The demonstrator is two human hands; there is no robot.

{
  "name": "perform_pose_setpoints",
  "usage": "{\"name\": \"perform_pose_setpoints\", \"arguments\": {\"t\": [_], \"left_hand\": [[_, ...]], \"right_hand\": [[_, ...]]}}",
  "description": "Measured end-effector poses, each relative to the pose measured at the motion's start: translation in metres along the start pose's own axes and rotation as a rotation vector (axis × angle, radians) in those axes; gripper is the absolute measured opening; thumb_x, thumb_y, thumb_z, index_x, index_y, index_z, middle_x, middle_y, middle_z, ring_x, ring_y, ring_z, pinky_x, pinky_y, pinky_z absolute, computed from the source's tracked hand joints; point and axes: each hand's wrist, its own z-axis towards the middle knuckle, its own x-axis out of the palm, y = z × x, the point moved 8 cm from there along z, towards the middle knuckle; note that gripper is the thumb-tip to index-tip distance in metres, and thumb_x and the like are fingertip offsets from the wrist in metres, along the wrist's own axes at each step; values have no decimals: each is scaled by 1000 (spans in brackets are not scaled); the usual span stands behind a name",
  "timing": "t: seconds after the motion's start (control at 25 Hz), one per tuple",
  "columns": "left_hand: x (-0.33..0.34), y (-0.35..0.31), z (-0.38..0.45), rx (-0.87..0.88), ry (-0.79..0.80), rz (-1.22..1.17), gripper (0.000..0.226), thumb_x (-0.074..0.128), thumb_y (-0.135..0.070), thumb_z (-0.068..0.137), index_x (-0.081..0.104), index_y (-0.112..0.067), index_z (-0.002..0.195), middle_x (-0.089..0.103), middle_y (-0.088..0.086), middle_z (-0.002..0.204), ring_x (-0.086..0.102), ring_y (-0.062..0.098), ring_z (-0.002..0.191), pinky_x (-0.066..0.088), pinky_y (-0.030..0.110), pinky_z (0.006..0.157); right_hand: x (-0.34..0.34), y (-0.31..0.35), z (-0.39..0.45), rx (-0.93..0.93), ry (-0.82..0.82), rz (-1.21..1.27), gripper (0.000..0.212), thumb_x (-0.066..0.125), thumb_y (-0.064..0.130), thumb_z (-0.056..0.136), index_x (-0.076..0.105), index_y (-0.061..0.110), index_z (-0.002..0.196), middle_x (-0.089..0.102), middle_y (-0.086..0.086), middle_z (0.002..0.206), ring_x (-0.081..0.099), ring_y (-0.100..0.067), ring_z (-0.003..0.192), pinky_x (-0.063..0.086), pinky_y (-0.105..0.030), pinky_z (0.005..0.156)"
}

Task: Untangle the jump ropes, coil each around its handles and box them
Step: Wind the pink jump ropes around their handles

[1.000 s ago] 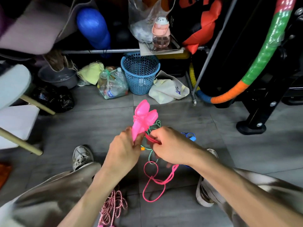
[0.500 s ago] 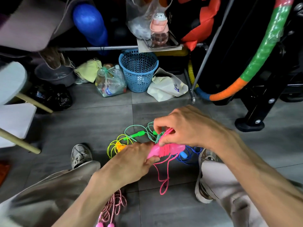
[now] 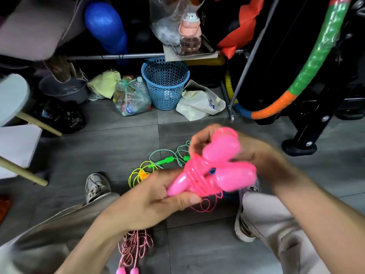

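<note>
Pink handles [image 3: 214, 171], bound with pink cord [image 3: 194, 175], sit gripped in the left hand [image 3: 158, 200]; the blurred right hand [image 3: 254, 155] clasps their far ends, its exact grip unclear.

Blue basket [image 3: 165, 84] upright on grey floor [image 3: 110, 147]; bottle bag [image 3: 131, 97] just left, hoop [image 3: 308, 72] right.
</note>
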Motion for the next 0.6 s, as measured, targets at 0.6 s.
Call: {"name": "perform_pose_setpoints", "arguments": {"t": [0.6], "left_hand": [[-36,35,12,-306,-615,1058,30,74,-11,76,46,-8,86,59,12,60,57,37,42,27,27,39]], "right_hand": [[23,-28,14,126,-434,42,32,64,52,87,59,25,70,52,13,57,43,2,45,31,-15,46]]}}
